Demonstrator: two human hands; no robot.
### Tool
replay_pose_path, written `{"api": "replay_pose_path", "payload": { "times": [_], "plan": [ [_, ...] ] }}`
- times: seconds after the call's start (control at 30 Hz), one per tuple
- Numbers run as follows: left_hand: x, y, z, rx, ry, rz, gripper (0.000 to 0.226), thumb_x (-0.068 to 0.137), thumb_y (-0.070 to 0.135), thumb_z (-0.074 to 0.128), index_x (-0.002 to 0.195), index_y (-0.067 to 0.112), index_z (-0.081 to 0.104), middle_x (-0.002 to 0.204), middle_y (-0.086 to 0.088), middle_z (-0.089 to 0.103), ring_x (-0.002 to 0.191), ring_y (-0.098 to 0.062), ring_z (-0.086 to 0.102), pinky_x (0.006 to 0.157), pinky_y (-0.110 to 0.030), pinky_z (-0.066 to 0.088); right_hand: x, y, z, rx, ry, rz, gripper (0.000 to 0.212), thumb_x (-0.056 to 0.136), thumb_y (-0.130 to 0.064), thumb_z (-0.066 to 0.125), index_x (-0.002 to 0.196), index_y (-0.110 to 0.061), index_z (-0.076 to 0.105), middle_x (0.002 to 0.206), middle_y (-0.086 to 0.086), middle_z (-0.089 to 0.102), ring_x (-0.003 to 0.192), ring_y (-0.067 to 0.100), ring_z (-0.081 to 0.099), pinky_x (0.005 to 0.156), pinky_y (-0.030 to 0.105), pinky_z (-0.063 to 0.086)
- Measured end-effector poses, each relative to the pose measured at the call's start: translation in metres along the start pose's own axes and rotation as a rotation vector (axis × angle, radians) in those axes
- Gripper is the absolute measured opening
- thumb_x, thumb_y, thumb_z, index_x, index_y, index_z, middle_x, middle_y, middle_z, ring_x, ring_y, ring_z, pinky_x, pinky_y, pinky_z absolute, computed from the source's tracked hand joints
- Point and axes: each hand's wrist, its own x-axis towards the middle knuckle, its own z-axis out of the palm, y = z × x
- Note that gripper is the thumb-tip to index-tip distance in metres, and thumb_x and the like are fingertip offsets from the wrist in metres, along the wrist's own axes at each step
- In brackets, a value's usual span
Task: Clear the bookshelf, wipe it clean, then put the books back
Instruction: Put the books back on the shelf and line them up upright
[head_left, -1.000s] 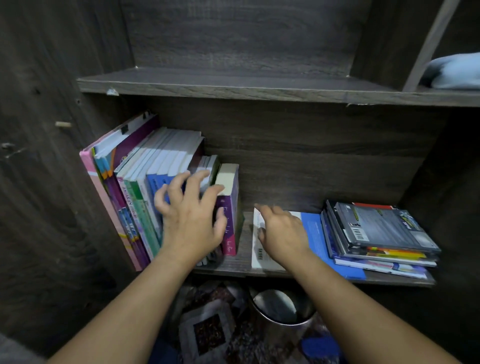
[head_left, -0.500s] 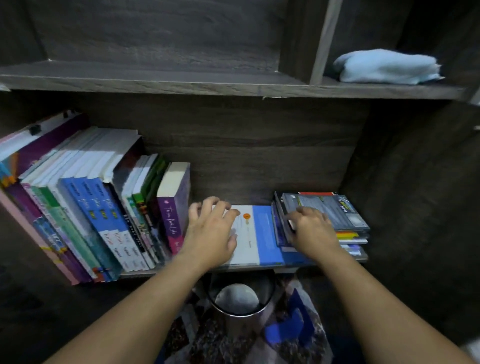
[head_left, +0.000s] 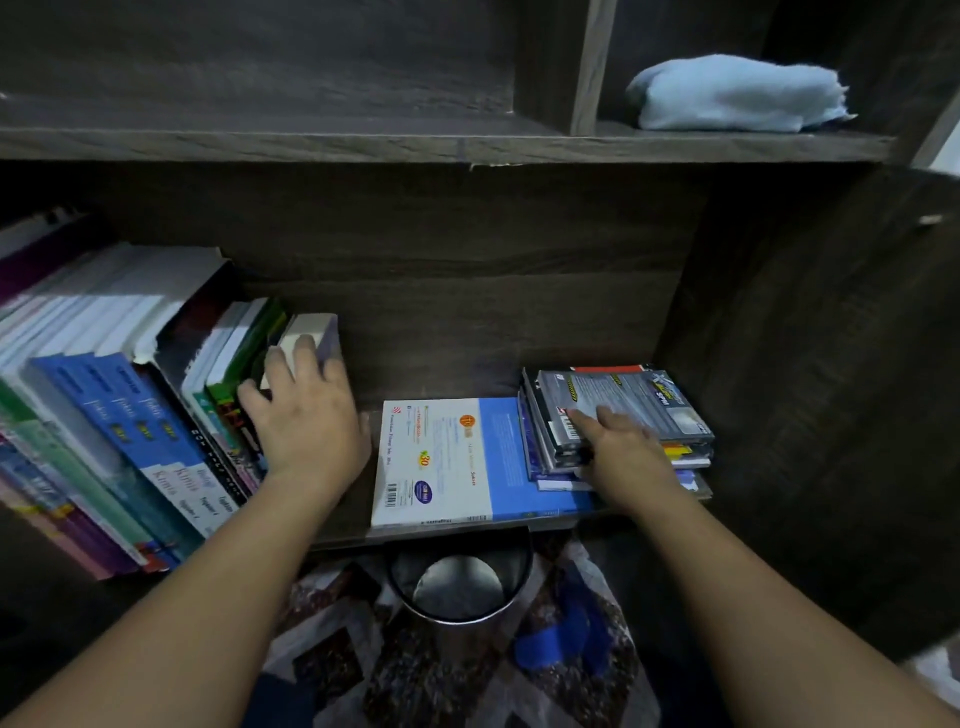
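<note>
The left hand (head_left: 306, 431) grasps the purple book (head_left: 318, 332), fingers curled over its top edge, at the right end of the leaning row of books (head_left: 119, 395) that fills the lower compartment of the bookshelf (head_left: 415, 148) toward 9 o'clock. The right hand (head_left: 628, 457) is released, its fingers lying straight on the grey top cover of a flat stack of books (head_left: 654, 410) at 3 o'clock. Between the hands a white-and-blue book (head_left: 467, 462) lies flat, touching the stack. At 1 o'clock, the upper right compartment holds a folded blue cloth (head_left: 732, 93). At 6 o'clock, below the shelf, stands a round metal bin (head_left: 460, 590); I cannot tell its contents.
</note>
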Motion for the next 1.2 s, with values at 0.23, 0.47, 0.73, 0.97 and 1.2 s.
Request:
{"api": "replay_pose_path", "payload": {
  "times": [0.23, 0.47, 0.73, 0.97, 1.2],
  "plan": [
    [-0.008, 0.007, -0.002, 0.002, 0.036, 0.032, 0.074, 0.070, 0.046, 0.071, 0.134, 0.016, 0.047, 0.146, -0.014, 0.034, 0.138, -0.038, 0.016, 0.106, -0.059, 0.011, -0.012, -0.018, -0.003, -0.064, 0.045, -0.089, 0.064, 0.098, -0.015, 0.048, 0.153, -0.033, 0.019, 0.156, 0.006, 0.026, 0.136, 0.026, 0.035, 0.105, 0.036, 0.036],
    [-0.015, 0.015, -0.010, -0.031, 0.033, 0.112, 0.074, 0.076, 0.046, 0.067, 0.140, 0.018, 0.042, 0.149, -0.011, 0.033, 0.139, -0.036, 0.014, 0.105, -0.058, 0.004, -0.016, -0.046, -0.001, -0.024, 0.088, -0.265, 0.062, 0.093, -0.045, 0.054, 0.149, -0.036, 0.029, 0.156, -0.001, 0.031, 0.138, 0.020, 0.033, 0.109, 0.036, 0.030],
    [-0.018, 0.020, -0.007, -0.097, 0.019, 0.237, 0.073, 0.077, 0.048, 0.065, 0.141, 0.020, 0.042, 0.146, -0.007, 0.039, 0.139, -0.033, 0.019, 0.106, -0.057, 0.007, -0.005, -0.015, -0.006, 0.134, 0.003, 0.250, 0.092, 0.074, -0.089, 0.029, 0.150, -0.038, 0.019, 0.161, 0.011, 0.007, 0.145, 0.042, 0.005, 0.113, 0.057, 0.015],
    [-0.018, 0.019, -0.009, -0.120, 0.053, 0.237, 0.074, 0.074, 0.048, 0.067, 0.138, 0.020, 0.045, 0.144, -0.008, 0.042, 0.136, -0.033, 0.020, 0.105, -0.057, 0.009, -0.001, -0.026, -0.014, 0.394, 0.068, 0.443, 0.113, 0.060, -0.081, 0.066, 0.150, -0.026, 0.023, 0.146, 0.017, 0.027, 0.133, 0.038, 0.021, 0.106, 0.046, 0.031],
    [-0.010, -0.010, -0.010, -0.145, 0.051, 0.153, 0.073, 0.076, 0.049, 0.067, 0.139, 0.021, 0.044, 0.144, -0.005, 0.041, 0.136, -0.032, 0.019, 0.105, -0.056, 0.009, 0.001, -0.065, -0.031, 0.602, 0.329, 0.294, 0.067, 0.080, -0.024, 0.077, 0.138, -0.020, 0.044, 0.124, 0.015, 0.052, 0.110, 0.032, 0.054, 0.088, 0.035, 0.046]
  ]
}}
